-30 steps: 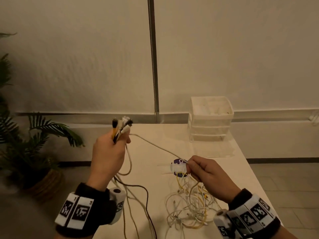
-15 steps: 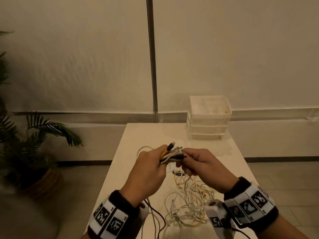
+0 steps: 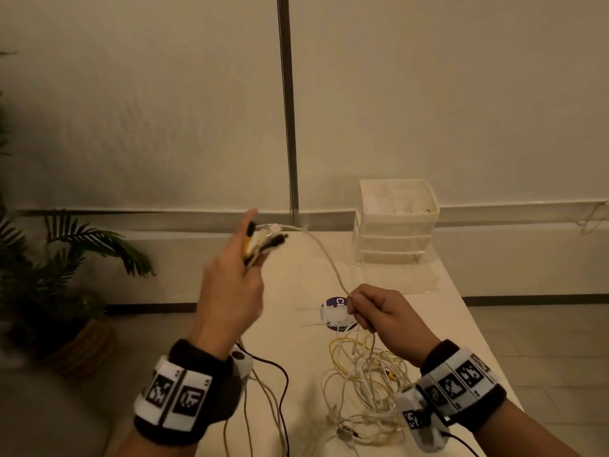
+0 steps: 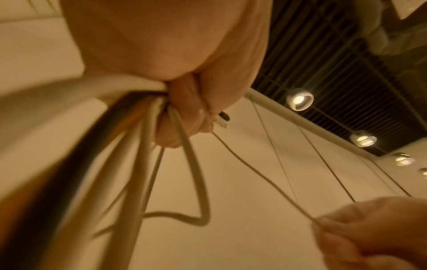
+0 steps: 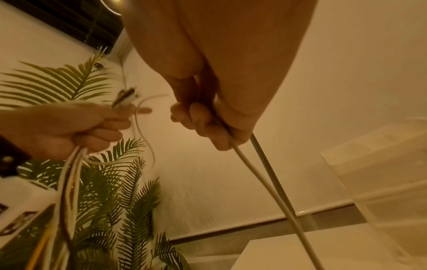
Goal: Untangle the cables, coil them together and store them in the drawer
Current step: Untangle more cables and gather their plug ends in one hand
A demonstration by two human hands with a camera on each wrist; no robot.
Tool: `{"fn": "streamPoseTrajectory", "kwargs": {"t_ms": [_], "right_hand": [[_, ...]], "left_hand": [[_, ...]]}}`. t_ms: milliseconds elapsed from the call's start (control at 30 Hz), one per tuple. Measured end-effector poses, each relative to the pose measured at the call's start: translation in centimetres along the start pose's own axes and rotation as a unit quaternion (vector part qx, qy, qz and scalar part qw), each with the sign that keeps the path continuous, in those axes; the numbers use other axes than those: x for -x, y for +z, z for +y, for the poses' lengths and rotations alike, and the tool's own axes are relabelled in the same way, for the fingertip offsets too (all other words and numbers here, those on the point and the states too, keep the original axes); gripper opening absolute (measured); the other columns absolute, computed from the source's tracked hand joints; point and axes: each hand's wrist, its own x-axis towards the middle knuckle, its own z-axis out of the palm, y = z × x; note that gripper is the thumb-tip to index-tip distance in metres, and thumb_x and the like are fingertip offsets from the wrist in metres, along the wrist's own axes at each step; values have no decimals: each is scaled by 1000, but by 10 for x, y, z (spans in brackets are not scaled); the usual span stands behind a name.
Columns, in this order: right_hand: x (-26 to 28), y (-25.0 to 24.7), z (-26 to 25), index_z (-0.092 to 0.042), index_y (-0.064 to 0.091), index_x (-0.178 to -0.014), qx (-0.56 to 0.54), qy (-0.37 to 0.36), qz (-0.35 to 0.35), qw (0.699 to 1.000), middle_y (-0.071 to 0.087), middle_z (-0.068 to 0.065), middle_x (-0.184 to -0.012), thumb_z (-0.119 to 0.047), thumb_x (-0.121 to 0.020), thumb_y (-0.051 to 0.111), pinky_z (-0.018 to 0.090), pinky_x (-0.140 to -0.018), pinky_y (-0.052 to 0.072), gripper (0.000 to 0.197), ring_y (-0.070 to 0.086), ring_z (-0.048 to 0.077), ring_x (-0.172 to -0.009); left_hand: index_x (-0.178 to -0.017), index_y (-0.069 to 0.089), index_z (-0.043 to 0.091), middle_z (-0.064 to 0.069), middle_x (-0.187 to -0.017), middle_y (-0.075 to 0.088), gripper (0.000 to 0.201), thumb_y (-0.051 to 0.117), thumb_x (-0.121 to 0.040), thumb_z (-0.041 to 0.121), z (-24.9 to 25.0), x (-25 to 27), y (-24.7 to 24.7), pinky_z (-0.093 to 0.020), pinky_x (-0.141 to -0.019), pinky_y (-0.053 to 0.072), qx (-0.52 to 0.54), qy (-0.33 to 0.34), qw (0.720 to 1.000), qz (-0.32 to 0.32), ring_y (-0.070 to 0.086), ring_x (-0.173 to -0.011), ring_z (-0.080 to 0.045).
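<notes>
Head view: cables are lying in a loose white-and-yellow tangle near the table's front right edge, just below the right hand. One white cable is running out of that tangle, through the right hand, and up in an arc to the left hand, which is raised over the table's left edge.

Left hand is gripping a bundle of plug ends, fingers curled round it; black, yellow and white strands are hanging from the fist past the wrist. Left wrist view is confirming the closed grip on several strands. Right hand is pinching the single white cable, fingers curled narrow around it; right wrist view is showing the cable exiting under the fist.

Drawers are standing at the far right corner, well apart from the tangle. Whether any drawer is open cannot be told.

Risks, judged: pulling the strand while the tangle is still knotted may be tightening loops rather than freeing them. Tension could also be dragging the pile off the front edge, or slipping plugs out of the left fist.

Writing: a round purple sticker beside the right hand is showing "C" plus a partial letter; the rest is hidden. Wristbands are carrying black-and-white marker squares, no readable text.
</notes>
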Motion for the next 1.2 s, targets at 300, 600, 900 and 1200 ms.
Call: {"fn": "streamPoseTrajectory", "kwargs": {"t_ms": [300, 600, 900, 1200], "right_hand": [[-49, -19, -20, -20, 59, -73, 110, -56, 93, 988, 49, -4, -57, -15, -98, 47, 20, -55, 36, 28, 42, 6, -53], [-35, -18, -72, -20, 63, -79, 68, -110, -21, 991, 62, -1, -66, -5, -98, 47, 24, -56, 46, 28, 54, 9, -58], [-14, -10, -63, -11, 68, -87, -81, -19, -55, 995, 55, -3, -56, -15, -101, 43, 17, -51, 37, 29, 47, 13, -54], [16, -16, -30, -4, 62, -80, -181, 75, -55, 979, 44, 6, -55, -11, -101, 41, 22, -50, 29, 30, 34, 11, -48]], "left_hand": [[-153, 20, 24, 23, -62, 41, 79, 54, -90, -10, 20, 14, 12, -10, -49, 35, 17, 146, 986, 74, 42, -52, -7], [-148, 29, 46, 11, -63, 56, 80, 53, -88, -2, 27, 14, 31, -26, -51, 42, -20, 201, 970, -139, 48, -52, -9], [-100, 57, 19, 4, -62, 55, 21, 52, -93, 0, 18, 13, 37, -21, -43, 37, -20, 126, 987, -99, 50, -54, -12], [-106, 58, 31, 6, -66, 50, 21, 50, -99, 13, 7, -12, 1, -20, -48, 34, -47, 35, 998, 2, 44, -52, -10]]}}
